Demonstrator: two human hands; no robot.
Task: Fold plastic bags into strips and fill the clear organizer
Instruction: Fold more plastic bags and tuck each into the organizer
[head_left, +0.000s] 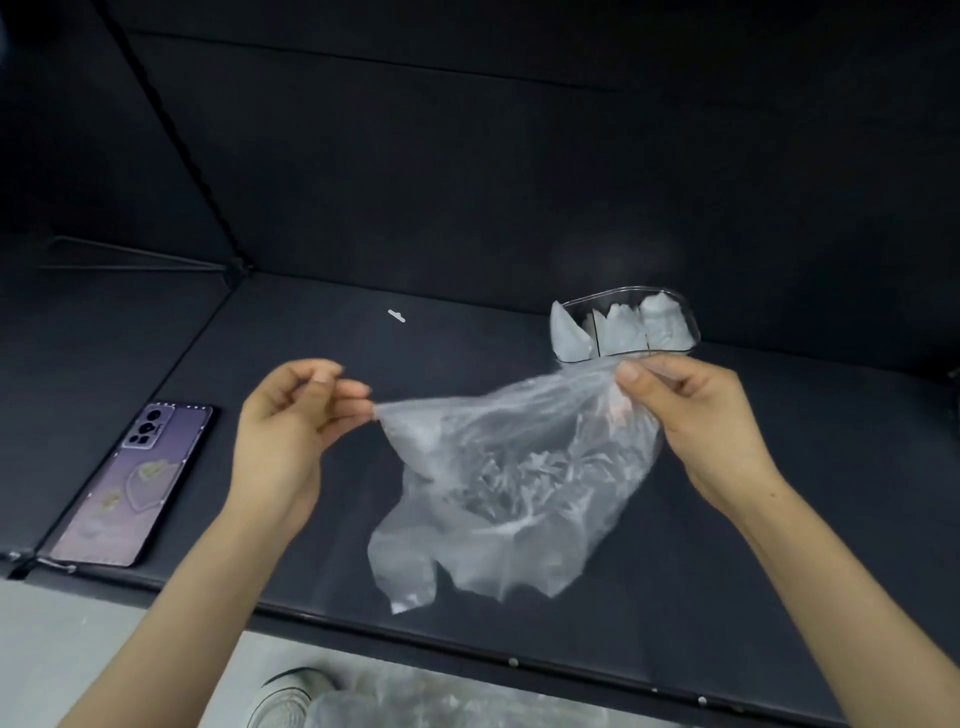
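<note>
A crumpled clear plastic bag (498, 483) hangs spread between both hands above the dark table (727, 571). My left hand (291, 421) pinches its left top corner between thumb and fingertips. Its right top corner is gathered in my right hand (691, 415), whose fingers curl round it. The bag's lower part droops down to the table surface. Behind my right hand stands the clear organizer (631, 291), with folded white bags in its compartments; one folded bag (569, 335) leans at its left end.
A purple phone (135, 483) lies face down at the table's left edge. A small white tab (396, 315) lies on the table further back. Dark walls enclose the back and left. Below the table's front edge a shoe (291, 693) and more plastic (441, 701) show on the floor.
</note>
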